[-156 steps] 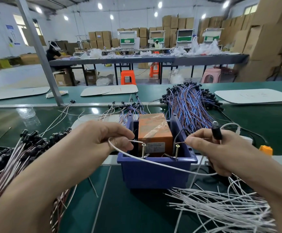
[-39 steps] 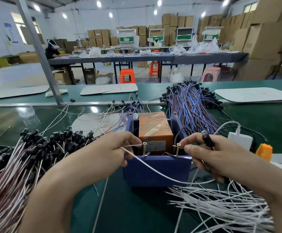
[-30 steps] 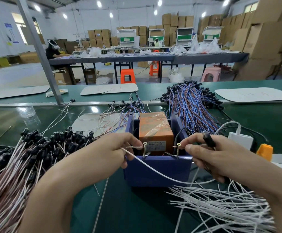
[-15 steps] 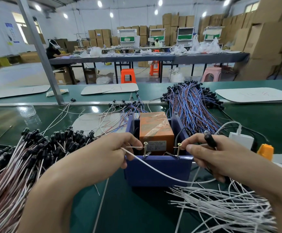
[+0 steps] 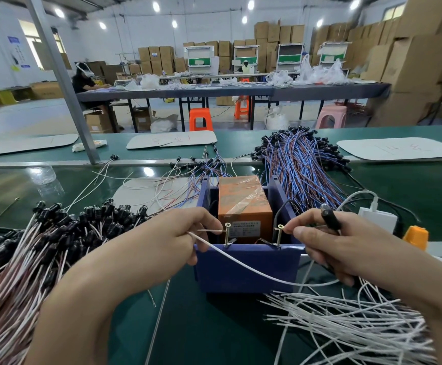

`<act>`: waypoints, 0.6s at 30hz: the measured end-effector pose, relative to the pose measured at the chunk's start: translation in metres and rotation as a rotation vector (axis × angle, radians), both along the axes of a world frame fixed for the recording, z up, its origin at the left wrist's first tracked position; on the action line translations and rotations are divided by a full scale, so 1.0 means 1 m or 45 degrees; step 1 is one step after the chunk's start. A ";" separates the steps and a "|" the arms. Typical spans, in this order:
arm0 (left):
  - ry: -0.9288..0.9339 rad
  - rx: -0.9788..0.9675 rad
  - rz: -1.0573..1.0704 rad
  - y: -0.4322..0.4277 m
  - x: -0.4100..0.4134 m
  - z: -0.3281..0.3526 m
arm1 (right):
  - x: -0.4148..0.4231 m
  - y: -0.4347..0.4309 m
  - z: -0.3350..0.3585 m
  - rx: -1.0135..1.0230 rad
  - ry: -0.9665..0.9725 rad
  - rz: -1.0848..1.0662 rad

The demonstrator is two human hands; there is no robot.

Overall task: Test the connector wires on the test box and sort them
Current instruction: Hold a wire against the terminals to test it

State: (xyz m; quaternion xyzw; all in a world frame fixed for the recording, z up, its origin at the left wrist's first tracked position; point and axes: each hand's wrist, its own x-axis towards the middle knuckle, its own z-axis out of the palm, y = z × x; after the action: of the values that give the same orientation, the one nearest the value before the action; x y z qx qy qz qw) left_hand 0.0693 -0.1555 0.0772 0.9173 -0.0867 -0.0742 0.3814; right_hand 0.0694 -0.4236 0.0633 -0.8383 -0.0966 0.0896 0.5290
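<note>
An orange test box (image 5: 243,204) sits inside a blue bin (image 5: 248,270), with two brass screws standing at the bin's front rim. My left hand (image 5: 172,241) pinches one end of a white connector wire (image 5: 254,270), and the bare tip touches the left screw (image 5: 226,234). My right hand (image 5: 327,243) pinches the wire's other end against the right screw (image 5: 279,234) and also holds the black connector (image 5: 330,218). The wire sags in a loop across the bin's front.
A pile of black-tipped brown and white wires (image 5: 30,254) lies at left, loose white wires (image 5: 346,325) at lower right, blue and brown wires (image 5: 301,164) behind the bin. A white charger (image 5: 378,219) and an orange object (image 5: 416,237) sit at right.
Both hands keep the wire ends on the two screws as before. The view has barely shifted in the last second.
</note>
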 end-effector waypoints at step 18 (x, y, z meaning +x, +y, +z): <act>-0.031 0.003 -0.049 0.001 0.000 0.002 | -0.002 0.000 0.003 0.044 -0.010 0.028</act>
State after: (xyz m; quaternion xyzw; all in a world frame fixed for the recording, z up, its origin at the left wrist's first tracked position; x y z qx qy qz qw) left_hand 0.0696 -0.1544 0.0794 0.9167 -0.1089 -0.0706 0.3779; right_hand 0.0677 -0.4235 0.0667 -0.8283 -0.1096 0.0904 0.5419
